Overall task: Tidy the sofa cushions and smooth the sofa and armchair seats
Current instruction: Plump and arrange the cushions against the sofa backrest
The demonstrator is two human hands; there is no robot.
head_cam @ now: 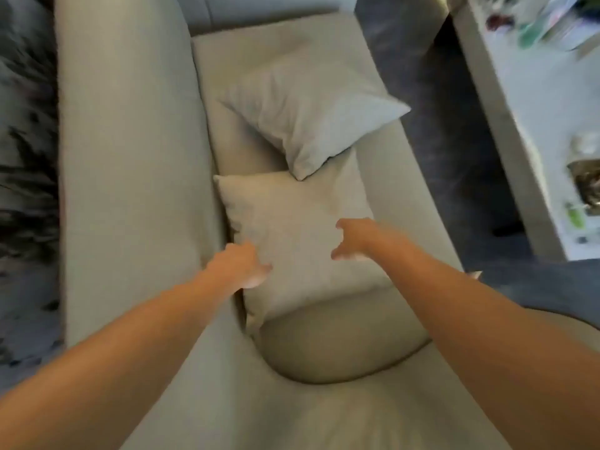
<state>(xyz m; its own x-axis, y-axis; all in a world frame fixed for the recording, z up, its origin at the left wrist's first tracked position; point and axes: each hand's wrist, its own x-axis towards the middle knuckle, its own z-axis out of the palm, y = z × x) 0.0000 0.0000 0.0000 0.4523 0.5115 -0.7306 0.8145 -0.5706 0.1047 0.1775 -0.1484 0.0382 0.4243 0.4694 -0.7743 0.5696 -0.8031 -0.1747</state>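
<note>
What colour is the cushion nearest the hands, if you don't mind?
The near cushion is plain beige, seen in the head view.

You are looking down on a beige sofa with two cushions on its seat: the near cushion lies flat against the backrest, and the far cushion overlaps its far edge with one corner. Your left hand rests at the near cushion's left edge, while your right hand, fingers curled and spread, hovers over its right side. A pale table with blurred clutter stands to the right.
</note>
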